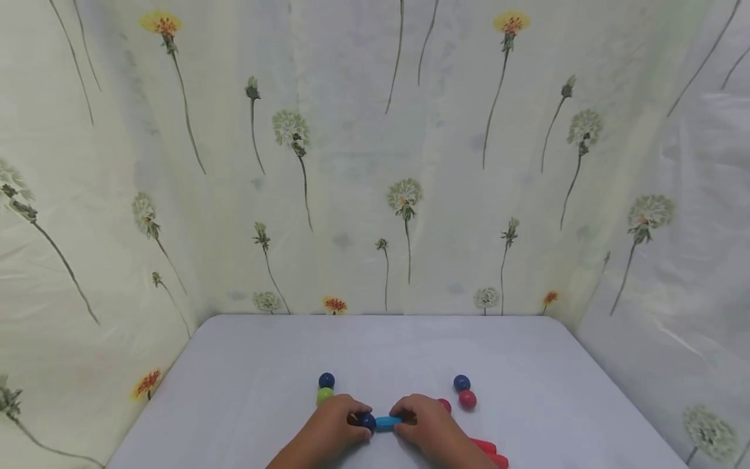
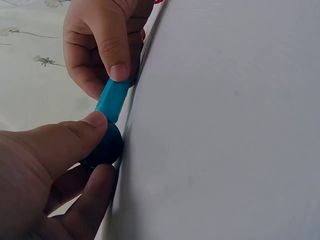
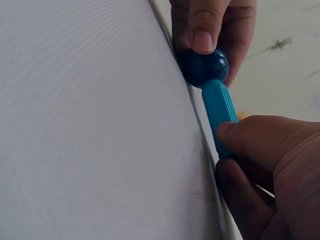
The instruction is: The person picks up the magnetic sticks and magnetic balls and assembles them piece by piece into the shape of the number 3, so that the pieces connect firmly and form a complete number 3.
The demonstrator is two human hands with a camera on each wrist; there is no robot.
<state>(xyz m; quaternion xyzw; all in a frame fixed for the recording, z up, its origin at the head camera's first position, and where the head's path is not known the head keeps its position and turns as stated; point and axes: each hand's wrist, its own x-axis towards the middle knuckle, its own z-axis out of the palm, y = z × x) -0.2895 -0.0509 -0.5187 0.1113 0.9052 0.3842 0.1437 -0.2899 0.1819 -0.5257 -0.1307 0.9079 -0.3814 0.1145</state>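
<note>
Between thumb and fingers my left hand (image 1: 340,423) pinches a dark blue ball (image 1: 367,422). My right hand (image 1: 430,423) grips the far end of a light blue ribbed rod (image 1: 385,423). The rod's other end meets the ball, seen closely in the right wrist view, where the rod (image 3: 219,107) and the ball (image 3: 205,67) are in line. Both hands are low over the white table. Behind the left hand, a green ball (image 1: 325,395) sits against another dark blue ball (image 1: 326,380).
Right of the hands, a blue ball (image 1: 461,383) touches a red ball (image 1: 467,400). Another red ball (image 1: 445,405) shows partly behind the right hand. Red rods (image 1: 491,454) lie by the right forearm. A flowered curtain (image 1: 351,195) surrounds the white table (image 1: 246,371).
</note>
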